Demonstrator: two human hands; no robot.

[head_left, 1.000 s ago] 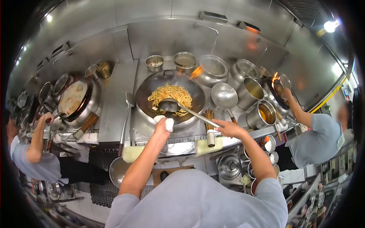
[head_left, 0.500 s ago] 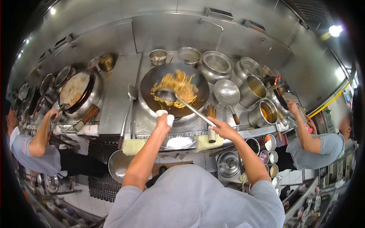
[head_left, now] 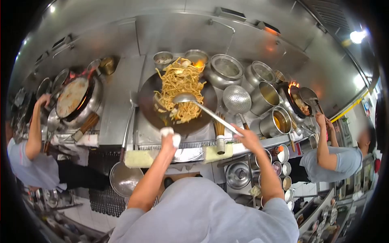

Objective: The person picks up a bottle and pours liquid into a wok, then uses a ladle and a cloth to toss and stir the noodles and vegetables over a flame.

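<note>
Noodles [head_left: 180, 83] fly up above the dark wok [head_left: 148, 101] in the middle of the stove. My left hand [head_left: 168, 141] is closed round a white cloth [head_left: 170, 133] at the wok's near edge; the grip beneath the cloth is hidden. In my right hand [head_left: 248, 138] is the handle of a long steel ladle [head_left: 185, 97], whose bowl is over the noodles. A bamboo brush [head_left: 219, 127] stands on the stove's front edge between my two hands.
A perforated strainer [head_left: 237, 99] and steel pots [head_left: 227, 71] stand right of the wok. Another ladle [head_left: 129, 125] lies left. Co-workers [head_left: 34, 162] [head_left: 334, 162] stand at woks on both sides. Small containers [head_left: 283, 168] sit at lower right.
The noodles have risen and spread above the wok, which is tilted more. A small flame now shows behind them. The ladle bowl has shifted slightly right, and the left co-worker's hand has risen.
</note>
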